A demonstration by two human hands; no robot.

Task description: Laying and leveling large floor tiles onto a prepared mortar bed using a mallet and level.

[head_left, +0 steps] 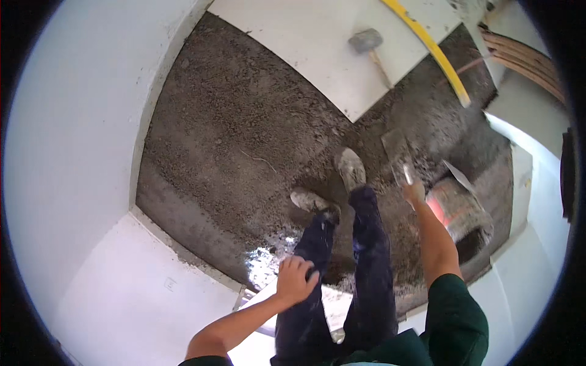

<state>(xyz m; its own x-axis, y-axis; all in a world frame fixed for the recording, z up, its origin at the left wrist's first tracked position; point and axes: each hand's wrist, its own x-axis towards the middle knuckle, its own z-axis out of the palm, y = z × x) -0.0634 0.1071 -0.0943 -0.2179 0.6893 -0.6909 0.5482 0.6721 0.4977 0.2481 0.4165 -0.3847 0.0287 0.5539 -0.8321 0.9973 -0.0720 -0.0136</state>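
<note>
A flat steel trowel (395,146) is gripped by its handle in my right hand (414,192), out ahead and to the right. Its blade lies on or just over the dark, crumbly mortar bed (238,110); the exact contact cannot be told. My left hand (296,280) rests at my left thigh, thumb apart from the fingers, holding nothing that I can see. Close to my right forearm is a dirty bucket (467,213) with a reddish patch, tipped on its side. A pointed metal blade (459,175) sticks up beside it.
Large pale tiles (305,36) lie at the far side, with a mallet (366,41) on one. A long yellow level (430,49) spans from tile to mortar. White walls (79,122) bound the left side. My shoes (350,168) stand on the mortar.
</note>
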